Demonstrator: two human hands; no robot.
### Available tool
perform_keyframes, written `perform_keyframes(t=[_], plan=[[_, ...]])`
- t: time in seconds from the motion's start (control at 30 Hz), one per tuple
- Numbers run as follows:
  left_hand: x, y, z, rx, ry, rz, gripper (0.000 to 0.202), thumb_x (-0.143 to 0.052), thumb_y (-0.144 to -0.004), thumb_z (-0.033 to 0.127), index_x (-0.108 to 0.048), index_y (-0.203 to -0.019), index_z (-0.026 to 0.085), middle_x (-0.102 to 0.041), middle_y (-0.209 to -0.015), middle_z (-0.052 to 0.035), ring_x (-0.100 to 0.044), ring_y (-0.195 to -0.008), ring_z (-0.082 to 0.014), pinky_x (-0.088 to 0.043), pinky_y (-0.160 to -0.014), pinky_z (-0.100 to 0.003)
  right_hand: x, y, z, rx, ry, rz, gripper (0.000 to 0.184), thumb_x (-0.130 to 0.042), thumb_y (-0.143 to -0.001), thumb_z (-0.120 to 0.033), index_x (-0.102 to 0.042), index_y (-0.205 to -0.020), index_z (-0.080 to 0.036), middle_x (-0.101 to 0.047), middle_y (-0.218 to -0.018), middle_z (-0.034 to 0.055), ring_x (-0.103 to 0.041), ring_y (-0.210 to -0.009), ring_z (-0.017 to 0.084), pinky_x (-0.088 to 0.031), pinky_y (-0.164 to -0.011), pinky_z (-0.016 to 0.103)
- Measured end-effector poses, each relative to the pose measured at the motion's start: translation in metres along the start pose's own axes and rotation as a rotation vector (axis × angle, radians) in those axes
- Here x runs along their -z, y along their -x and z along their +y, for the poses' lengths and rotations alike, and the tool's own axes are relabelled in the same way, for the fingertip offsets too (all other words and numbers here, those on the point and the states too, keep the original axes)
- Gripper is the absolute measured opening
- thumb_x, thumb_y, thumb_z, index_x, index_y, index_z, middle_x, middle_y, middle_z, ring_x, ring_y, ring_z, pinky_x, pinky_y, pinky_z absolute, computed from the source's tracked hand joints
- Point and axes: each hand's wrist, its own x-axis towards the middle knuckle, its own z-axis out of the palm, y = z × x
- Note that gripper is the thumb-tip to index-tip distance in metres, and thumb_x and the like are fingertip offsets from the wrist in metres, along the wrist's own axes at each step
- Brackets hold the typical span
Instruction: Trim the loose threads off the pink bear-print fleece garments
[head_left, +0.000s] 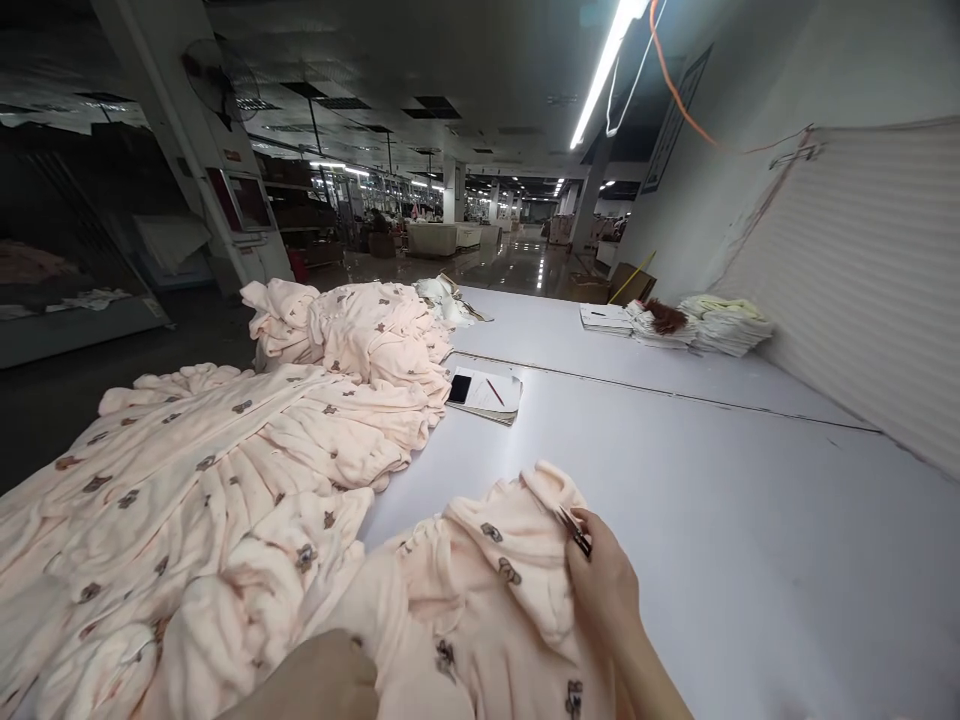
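Note:
A pale pink fleece garment [487,570] with small brown prints lies bunched on the white table [712,500] right before me. My right hand [604,585] rests on its right edge, fingers closed on small dark thread snips [574,530] whose tips touch the fabric. My left forearm [315,680] comes in at the bottom edge. The left hand itself is buried under the pink fabric, so its fingers are hidden.
A big heap of the same pink garments [225,470] covers the table's left side. A black phone [459,389] and a notepad with a pen [491,393] lie mid-table. Stacks of folded white cloth [720,325] sit far right, by a white wall.

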Motion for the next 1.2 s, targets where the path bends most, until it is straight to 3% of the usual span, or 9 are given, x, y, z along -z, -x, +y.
perform_keyframes(t=[0.07,0.13,0.23,0.33,0.7,0.87,1.0,1.1,1.2], plan=[[0.008,-0.012,0.006,0.084,0.037,-0.307,0.01,-0.058,-0.063,0.025,-0.066,-0.057,0.025,-0.069,-0.059,-0.0017,-0.064,-0.061,-0.0224,-0.049,-0.061,-0.03,-0.004,0.014,-0.01,0.067,0.022,-0.009,0.031,-0.041,-0.081,-0.019,-0.053,-0.109,-0.024,-0.059,-0.117,0.0066,-0.063,-0.086,0.023,-0.045,-0.063,0.03],[0.015,-0.033,0.008,0.135,0.06,-0.434,0.01,-0.059,-0.063,0.03,-0.066,-0.059,0.024,-0.066,-0.054,0.0,-0.062,-0.054,-0.0215,-0.047,-0.053,-0.028,-0.01,0.033,-0.025,0.186,-0.021,-0.106,0.024,-0.046,-0.08,-0.02,-0.055,-0.102,-0.025,-0.062,-0.106,0.0037,-0.063,-0.08,0.02,-0.045,-0.062,0.028],[0.009,-0.067,0.01,0.211,0.017,-0.303,0.03,-0.039,-0.082,0.035,-0.066,-0.085,0.021,-0.072,-0.08,-0.0064,-0.067,-0.073,-0.0263,-0.05,-0.063,-0.035,-0.024,0.058,-0.042,0.378,-0.105,-0.304,0.019,-0.054,-0.08,-0.019,-0.057,-0.097,-0.027,-0.065,-0.091,-0.0013,-0.063,-0.077,0.017,-0.046,-0.065,0.024],[-0.014,-0.083,0.015,0.257,-0.067,-0.174,0.034,-0.031,-0.085,0.024,-0.057,-0.106,0.015,-0.065,-0.105,-0.0145,-0.065,-0.087,-0.0333,-0.05,-0.071,-0.047,-0.043,0.066,-0.04,0.579,0.014,-0.252,0.025,-0.053,-0.082,-0.014,-0.059,-0.102,-0.026,-0.067,-0.092,0.0017,-0.062,-0.077,0.019,-0.044,-0.066,0.027],[-0.029,-0.08,0.014,0.264,-0.07,-0.103,0.032,-0.042,-0.08,0.02,-0.053,-0.11,0.018,-0.063,-0.106,-0.0108,-0.064,-0.09,-0.0313,-0.051,-0.073,-0.045,-0.067,0.056,-0.037,0.807,0.12,-0.172,0.018,-0.049,-0.088,-0.016,-0.063,-0.096,-0.023,-0.069,-0.086,0.0039,-0.062,-0.074,0.02,-0.041,-0.065,0.029],[-0.021,-0.074,0.011,0.276,0.027,-0.05,0.026,-0.047,-0.074,0.021,-0.056,-0.098,0.019,-0.064,-0.096,-0.0086,-0.064,-0.085,-0.0305,-0.049,-0.072,-0.043,-0.053,0.056,-0.037,0.663,0.054,-0.122,0.023,-0.043,-0.092,-0.02,-0.062,-0.106,-0.02,-0.068,-0.091,0.0067,-0.064,-0.076,0.021,-0.046,-0.067,0.03],[-0.005,-0.092,0.005,0.285,0.138,0.132,0.031,-0.041,-0.079,0.018,-0.055,-0.107,0.019,-0.058,-0.113,-0.011,-0.06,-0.097,-0.0281,-0.046,-0.083,-0.044,-0.032,0.03,-0.031,0.192,-0.251,0.084,0.038,-0.054,-0.086,-0.04,-0.055,-0.119,-0.022,-0.058,-0.121,0.0111,-0.061,-0.102,0.025,-0.05,-0.077,0.032],[0.0,-0.128,0.007,0.23,0.302,0.251,0.036,-0.041,-0.086,0.029,-0.052,-0.119,0.018,-0.049,-0.134,-0.0108,-0.049,-0.119,-0.0251,-0.038,-0.1,-0.039,-0.017,0.014,-0.033,-0.112,-0.617,-0.072,0.044,-0.058,-0.08,-0.048,-0.058,-0.115,-0.02,-0.06,-0.122,0.0107,-0.053,-0.116,0.028,-0.048,-0.089,0.036],[-0.01,-0.162,0.021,0.172,0.456,0.208,0.042,-0.034,-0.091,0.039,-0.051,-0.12,0.012,-0.064,-0.116,-0.0109,-0.062,-0.103,-0.0191,-0.049,-0.083,-0.028,-0.012,0.019,-0.03,-0.13,-0.854,-0.363,0.035,-0.061,-0.078,-0.047,-0.066,-0.094,-0.016,-0.07,-0.094,0.0083,-0.064,-0.095,0.026,-0.052,-0.078,0.033]])
